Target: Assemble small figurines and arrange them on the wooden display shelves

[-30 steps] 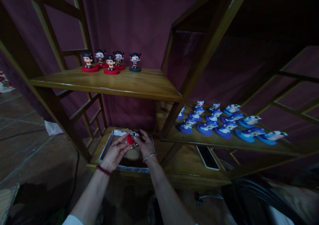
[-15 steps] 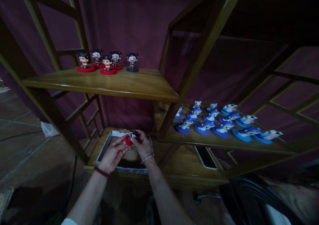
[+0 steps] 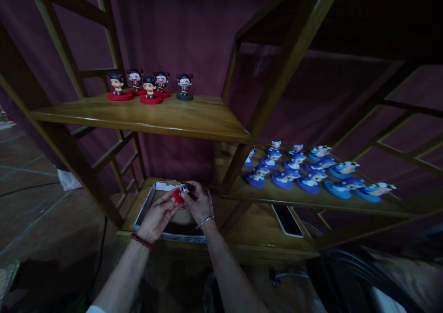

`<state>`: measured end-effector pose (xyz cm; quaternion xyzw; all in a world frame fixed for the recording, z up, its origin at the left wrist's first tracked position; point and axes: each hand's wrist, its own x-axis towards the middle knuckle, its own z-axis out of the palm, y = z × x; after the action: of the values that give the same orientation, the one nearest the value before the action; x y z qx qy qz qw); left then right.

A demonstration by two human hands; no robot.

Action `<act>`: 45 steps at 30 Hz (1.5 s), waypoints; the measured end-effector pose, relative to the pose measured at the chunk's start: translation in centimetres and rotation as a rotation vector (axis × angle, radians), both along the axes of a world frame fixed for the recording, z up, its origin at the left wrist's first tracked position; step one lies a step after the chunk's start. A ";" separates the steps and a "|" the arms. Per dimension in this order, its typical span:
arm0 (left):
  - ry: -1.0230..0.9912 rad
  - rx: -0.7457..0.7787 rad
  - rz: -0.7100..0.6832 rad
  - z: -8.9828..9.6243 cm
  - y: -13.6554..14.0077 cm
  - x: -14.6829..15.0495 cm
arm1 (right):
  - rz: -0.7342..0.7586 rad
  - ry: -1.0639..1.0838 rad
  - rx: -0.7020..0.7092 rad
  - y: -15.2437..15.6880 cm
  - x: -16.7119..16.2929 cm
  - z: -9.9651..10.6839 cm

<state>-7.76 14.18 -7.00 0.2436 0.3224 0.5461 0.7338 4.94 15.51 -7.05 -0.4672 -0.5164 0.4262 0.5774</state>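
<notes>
Over an open cardboard box (image 3: 147,203) on the lower shelf, both hands hold one small figurine (image 3: 186,189) with black hair and a red round base (image 3: 178,196). My left hand (image 3: 161,213) pinches the red base between thumb and fingers. Around the figurine's head and body, the fingers of my right hand (image 3: 200,206) are closed. Part of the figurine is hidden by the fingers. Something small shows just below the hands inside the box, too dim to name.
Several black-haired figurines (image 3: 149,87) on red or dark bases stand on the upper wooden shelf (image 3: 173,119). To the right, blue-based figurines (image 3: 285,177) line another shelf. A phone (image 3: 287,220) lies below them. A wooden post (image 3: 277,91) rises between the shelves.
The view has shifted very slightly. Both hands keep their grip on the figurine, which hardly moves.
</notes>
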 end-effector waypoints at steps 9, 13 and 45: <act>0.001 0.019 -0.009 0.0 0.0 0.0 | -0.001 -0.124 0.063 -0.2 0.1 0.4; -0.008 0.000 0.007 0.3 -0.5 0.0 | -0.008 -0.159 0.095 -0.7 -0.1 0.5; -0.169 0.299 0.058 13.3 -14.1 1.6 | 0.071 -0.536 0.512 -14.0 0.5 16.9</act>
<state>-6.20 0.07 6.29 0.2936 0.1816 0.6275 0.6979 5.40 1.54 9.82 -0.3845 -0.7551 0.1657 0.5045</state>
